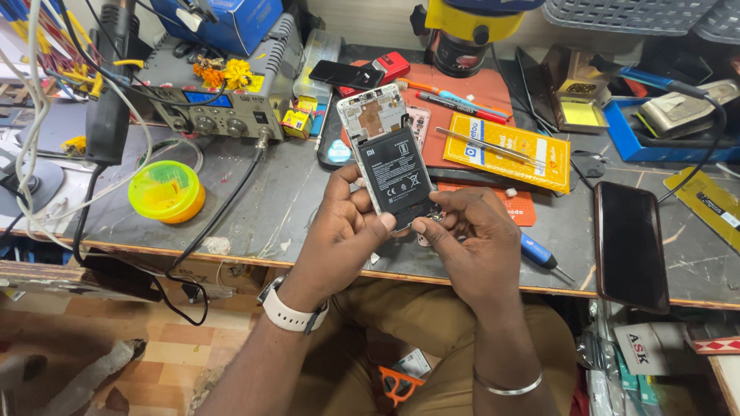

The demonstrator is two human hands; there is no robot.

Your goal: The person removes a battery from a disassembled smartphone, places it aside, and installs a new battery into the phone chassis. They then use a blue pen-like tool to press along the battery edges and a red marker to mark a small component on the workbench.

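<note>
Cluttered workbench (293, 200), black phone (630, 245), yellow tub (166, 191)

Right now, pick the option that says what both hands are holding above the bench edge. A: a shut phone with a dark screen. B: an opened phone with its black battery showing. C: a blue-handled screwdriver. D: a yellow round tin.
B: the left hand and the right hand grip the lower end of the opened phone, back cover off and black battery exposed.
</note>
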